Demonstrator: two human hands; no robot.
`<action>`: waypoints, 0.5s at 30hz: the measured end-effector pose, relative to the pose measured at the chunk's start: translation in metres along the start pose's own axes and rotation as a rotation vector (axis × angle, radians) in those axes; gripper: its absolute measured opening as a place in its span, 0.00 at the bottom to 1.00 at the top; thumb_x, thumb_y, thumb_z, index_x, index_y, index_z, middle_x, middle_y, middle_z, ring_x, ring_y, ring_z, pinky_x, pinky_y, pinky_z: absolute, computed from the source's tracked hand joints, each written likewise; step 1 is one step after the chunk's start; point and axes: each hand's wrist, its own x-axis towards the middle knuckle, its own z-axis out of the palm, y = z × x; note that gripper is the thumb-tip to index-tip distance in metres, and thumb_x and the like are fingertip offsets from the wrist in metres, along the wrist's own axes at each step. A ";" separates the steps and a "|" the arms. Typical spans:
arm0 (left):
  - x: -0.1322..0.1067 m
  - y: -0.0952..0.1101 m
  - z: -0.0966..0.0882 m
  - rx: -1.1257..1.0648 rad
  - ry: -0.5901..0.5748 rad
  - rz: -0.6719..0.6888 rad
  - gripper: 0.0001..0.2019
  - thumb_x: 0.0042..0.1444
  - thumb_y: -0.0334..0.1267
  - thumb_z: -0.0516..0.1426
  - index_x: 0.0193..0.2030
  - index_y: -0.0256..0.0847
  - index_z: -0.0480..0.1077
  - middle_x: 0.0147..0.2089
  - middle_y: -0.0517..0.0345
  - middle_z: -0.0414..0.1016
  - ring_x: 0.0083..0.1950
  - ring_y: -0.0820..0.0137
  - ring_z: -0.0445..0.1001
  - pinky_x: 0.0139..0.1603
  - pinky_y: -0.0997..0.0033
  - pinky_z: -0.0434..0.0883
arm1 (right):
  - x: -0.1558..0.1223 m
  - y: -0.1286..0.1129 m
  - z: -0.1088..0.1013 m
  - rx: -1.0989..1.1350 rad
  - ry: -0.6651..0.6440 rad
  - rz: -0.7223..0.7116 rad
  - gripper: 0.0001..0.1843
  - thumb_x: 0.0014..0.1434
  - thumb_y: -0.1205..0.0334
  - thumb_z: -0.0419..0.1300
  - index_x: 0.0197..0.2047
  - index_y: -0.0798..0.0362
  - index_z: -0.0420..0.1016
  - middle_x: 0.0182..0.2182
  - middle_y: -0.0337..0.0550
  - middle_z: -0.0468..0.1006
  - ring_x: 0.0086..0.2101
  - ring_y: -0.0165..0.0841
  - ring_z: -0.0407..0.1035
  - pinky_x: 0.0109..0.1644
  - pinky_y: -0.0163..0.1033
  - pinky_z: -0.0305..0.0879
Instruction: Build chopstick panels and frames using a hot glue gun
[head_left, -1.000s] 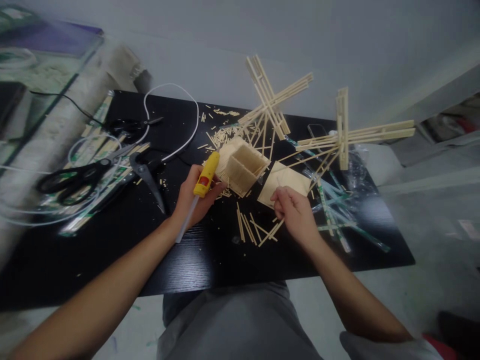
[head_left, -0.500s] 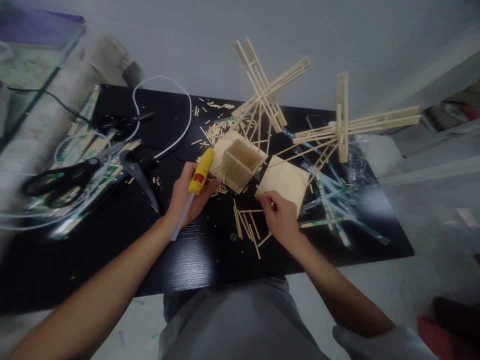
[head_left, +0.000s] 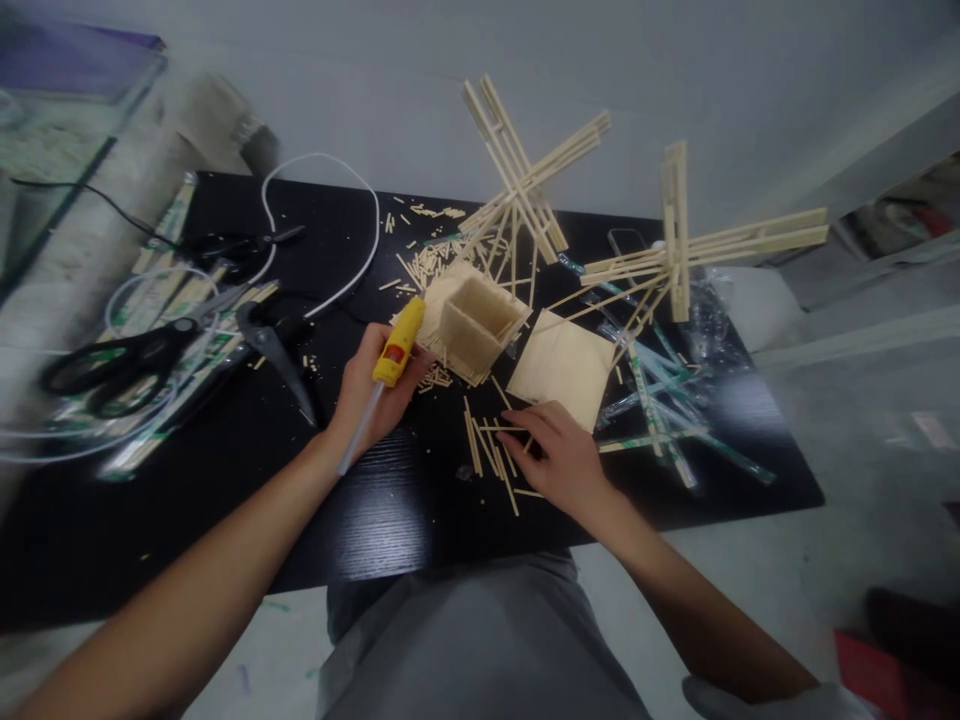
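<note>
My left hand [head_left: 373, 392] is closed round a yellow glue gun [head_left: 395, 344] with a white glue stick poking out behind it; its nozzle points at a small open box made of wooden sticks [head_left: 477, 322]. My right hand [head_left: 556, 455] lies low on the black table [head_left: 225, 470], its fingers reaching onto several loose wooden sticks [head_left: 489, 446]. Whether the fingers pinch a stick is hidden. A flat square panel of sticks [head_left: 564, 366] rests just beyond the right hand.
Two upright stick frames shaped like crosses [head_left: 525, 175] [head_left: 679, 250] stand behind the box. Black scissors [head_left: 112, 355], cutters [head_left: 281, 345], a white cable [head_left: 330, 215] and stick wrappers lie at the left. Green-printed wrappers [head_left: 667, 420] clutter the right side.
My right hand has moved down and left, away from the flat panel, onto the loose sticks. The left hand with the glue gun has stayed put.
</note>
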 end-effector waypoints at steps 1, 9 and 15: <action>0.000 -0.001 0.000 0.003 -0.008 0.002 0.16 0.59 0.48 0.66 0.43 0.45 0.64 0.38 0.60 0.77 0.34 0.69 0.75 0.33 0.68 0.70 | 0.000 0.000 -0.001 -0.010 -0.003 -0.004 0.11 0.70 0.55 0.64 0.52 0.49 0.82 0.40 0.49 0.84 0.43 0.43 0.79 0.47 0.49 0.78; 0.001 -0.001 -0.001 0.039 -0.022 -0.009 0.16 0.60 0.50 0.64 0.42 0.45 0.64 0.35 0.61 0.76 0.32 0.69 0.74 0.32 0.69 0.69 | -0.013 0.001 -0.026 0.061 -0.085 0.051 0.32 0.59 0.43 0.73 0.61 0.46 0.74 0.54 0.53 0.79 0.55 0.48 0.75 0.59 0.58 0.76; 0.002 -0.004 -0.001 0.046 -0.028 -0.011 0.17 0.59 0.51 0.65 0.43 0.45 0.64 0.36 0.61 0.76 0.34 0.68 0.75 0.33 0.69 0.69 | -0.043 0.010 -0.068 0.074 -0.330 0.180 0.43 0.54 0.43 0.77 0.68 0.42 0.67 0.61 0.53 0.74 0.59 0.50 0.74 0.61 0.58 0.77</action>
